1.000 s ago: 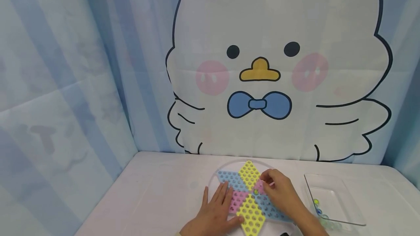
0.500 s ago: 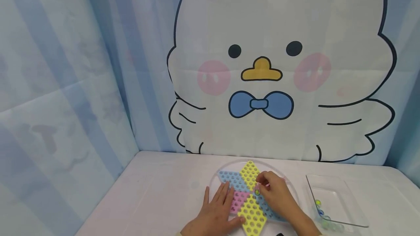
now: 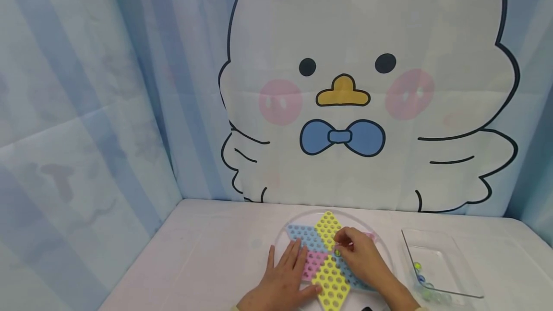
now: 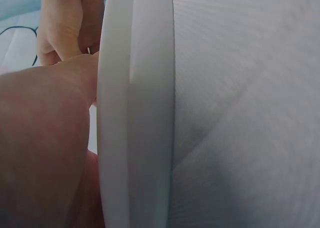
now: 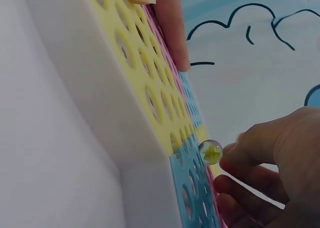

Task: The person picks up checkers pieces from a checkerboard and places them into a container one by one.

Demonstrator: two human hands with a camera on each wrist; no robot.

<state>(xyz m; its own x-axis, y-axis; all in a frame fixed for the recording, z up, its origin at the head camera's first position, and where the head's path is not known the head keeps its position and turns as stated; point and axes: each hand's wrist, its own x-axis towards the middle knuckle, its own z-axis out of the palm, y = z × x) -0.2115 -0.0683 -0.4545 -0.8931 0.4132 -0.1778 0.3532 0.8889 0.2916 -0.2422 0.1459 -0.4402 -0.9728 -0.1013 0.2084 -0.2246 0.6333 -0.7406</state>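
A star-shaped Chinese checkers board (image 3: 330,280) in yellow, blue and pink, full of round holes, lies on the table. My left hand (image 3: 285,277) rests on its left side, fingers spread, with the thumb over the near yellow section. My right hand (image 3: 363,258) bends over the centre right of the board, thumb and forefinger tips together at a clear glass marble (image 5: 210,152) with a yellow-green core. In the right wrist view the marble overlaps the board's surface, right at the thumb tip. The left wrist view shows the board's pale side edge (image 4: 115,113) beside my hand.
To the right stands a clear plastic tray (image 3: 458,263) with several marbles (image 3: 417,266) along its left and near side. The white table (image 3: 194,253) ends at a curtain (image 3: 268,176) printed with a cartoon bird. A small dark object (image 3: 366,308) shows at the bottom edge.
My right hand has moved left and slightly down, from the pink section to the marble near the board's centre. The left hand and board have stayed in place.
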